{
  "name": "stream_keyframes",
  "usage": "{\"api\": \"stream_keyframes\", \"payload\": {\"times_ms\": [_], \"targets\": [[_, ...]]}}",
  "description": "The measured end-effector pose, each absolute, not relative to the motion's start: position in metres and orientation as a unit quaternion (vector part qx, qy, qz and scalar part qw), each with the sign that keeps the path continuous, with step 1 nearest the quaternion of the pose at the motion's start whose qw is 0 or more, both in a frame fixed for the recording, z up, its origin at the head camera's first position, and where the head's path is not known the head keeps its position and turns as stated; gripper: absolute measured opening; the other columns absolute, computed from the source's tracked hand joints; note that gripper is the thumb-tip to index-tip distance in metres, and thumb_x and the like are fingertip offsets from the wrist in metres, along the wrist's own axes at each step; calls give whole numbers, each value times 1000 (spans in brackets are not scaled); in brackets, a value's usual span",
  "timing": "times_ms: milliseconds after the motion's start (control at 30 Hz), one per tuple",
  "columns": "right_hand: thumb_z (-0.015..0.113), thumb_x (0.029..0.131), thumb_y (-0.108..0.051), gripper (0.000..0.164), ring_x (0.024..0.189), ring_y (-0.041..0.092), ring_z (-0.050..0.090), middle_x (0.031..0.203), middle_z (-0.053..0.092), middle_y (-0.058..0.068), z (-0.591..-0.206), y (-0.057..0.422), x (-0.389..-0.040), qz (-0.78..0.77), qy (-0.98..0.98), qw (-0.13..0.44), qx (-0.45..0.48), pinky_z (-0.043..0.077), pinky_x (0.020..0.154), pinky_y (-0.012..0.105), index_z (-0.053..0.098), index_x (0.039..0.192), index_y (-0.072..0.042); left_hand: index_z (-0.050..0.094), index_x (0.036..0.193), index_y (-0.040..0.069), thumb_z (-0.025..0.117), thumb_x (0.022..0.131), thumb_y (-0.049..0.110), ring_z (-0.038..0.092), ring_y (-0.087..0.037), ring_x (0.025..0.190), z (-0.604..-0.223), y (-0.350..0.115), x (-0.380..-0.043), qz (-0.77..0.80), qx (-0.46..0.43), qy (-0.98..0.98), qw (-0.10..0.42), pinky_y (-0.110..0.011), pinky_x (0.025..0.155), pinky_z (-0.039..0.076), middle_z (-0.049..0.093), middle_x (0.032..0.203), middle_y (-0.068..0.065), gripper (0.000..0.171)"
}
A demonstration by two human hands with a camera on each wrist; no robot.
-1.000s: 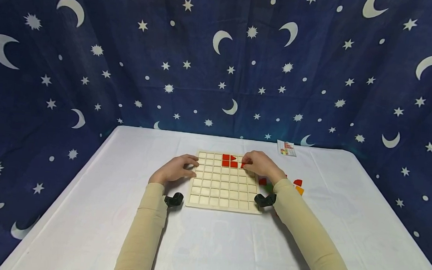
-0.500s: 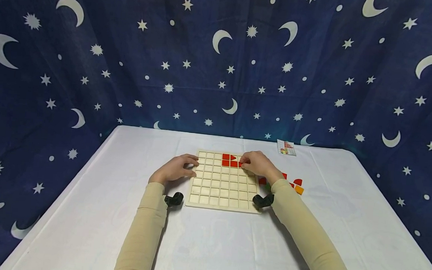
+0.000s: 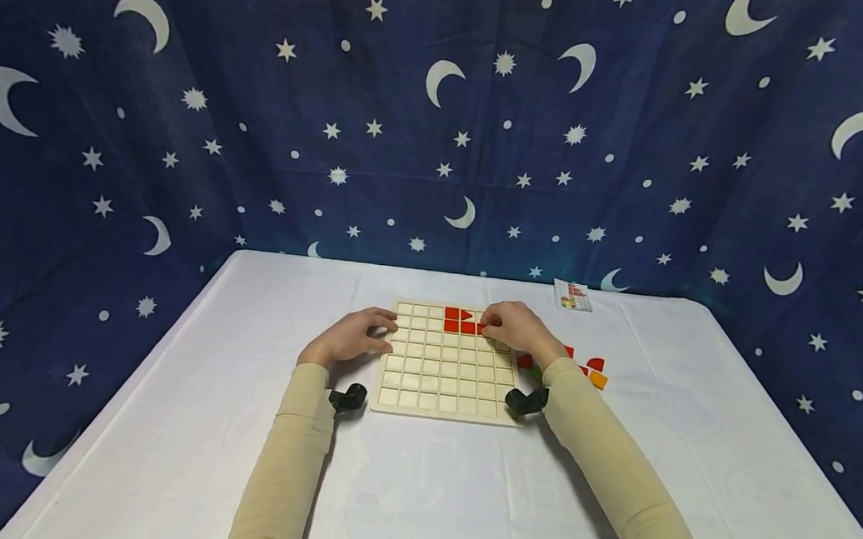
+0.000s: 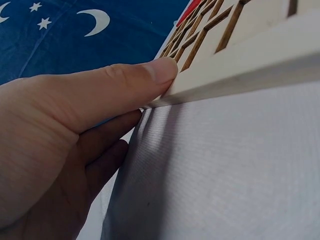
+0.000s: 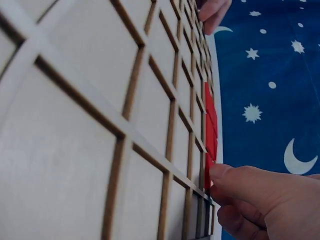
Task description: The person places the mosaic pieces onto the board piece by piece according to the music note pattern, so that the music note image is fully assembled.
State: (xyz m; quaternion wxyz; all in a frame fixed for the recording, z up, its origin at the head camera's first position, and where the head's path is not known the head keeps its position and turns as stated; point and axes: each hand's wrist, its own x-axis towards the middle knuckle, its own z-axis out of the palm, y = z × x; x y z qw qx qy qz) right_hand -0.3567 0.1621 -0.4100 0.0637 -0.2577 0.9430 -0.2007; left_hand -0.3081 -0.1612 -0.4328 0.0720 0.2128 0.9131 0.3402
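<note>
A pale wooden grid board (image 3: 438, 387) lies on the white table. In its upper rows sit red tiles: a square (image 3: 453, 314), a triangle (image 3: 466, 315) and two squares below them. My right hand (image 3: 521, 326) pinches another red tile (image 5: 207, 172) at the second row, right beside the red squares; the fingers hide most of it. Along the board's left side is my left hand (image 3: 352, 337), its thumb (image 4: 162, 71) on the rim and its fingers loosely extended by the edge.
Right of the board are loose tiles, including an orange one (image 3: 598, 380), a red rounded one (image 3: 595, 364) and a green one (image 3: 535, 372), partly hidden by the right arm. A printed card (image 3: 573, 296) lies at the back right, before a starry curtain (image 3: 376, 199).
My right hand has moved slightly left with the red tile, bringing it against the row of red squares. Its position has barely changed in the last half second. The left hand stays put.
</note>
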Motion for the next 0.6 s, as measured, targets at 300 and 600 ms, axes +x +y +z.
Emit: {"api": "stream_keyframes", "payload": {"times_ms": [300,600], "targets": [[67,93,-14,22,87,23,61,98,69,9,-401,193,-349,-229,946,31,-228,53,82,43,71,110,-1,64,126,3,73,89,18,38,-33,138,-431,-160,-306,339,214,913,70,-47,114,31,48,145,-13,41],[65,94,-17,30,92,28,59,108,68,15,-389,241,-335,-236,959,34,-151,53,86,45,67,119,1,65,125,3,73,89,18,38,-33,138,-430,-160,-305,343,209,913,70,-47,114,31,48,145,-12,41]]}}
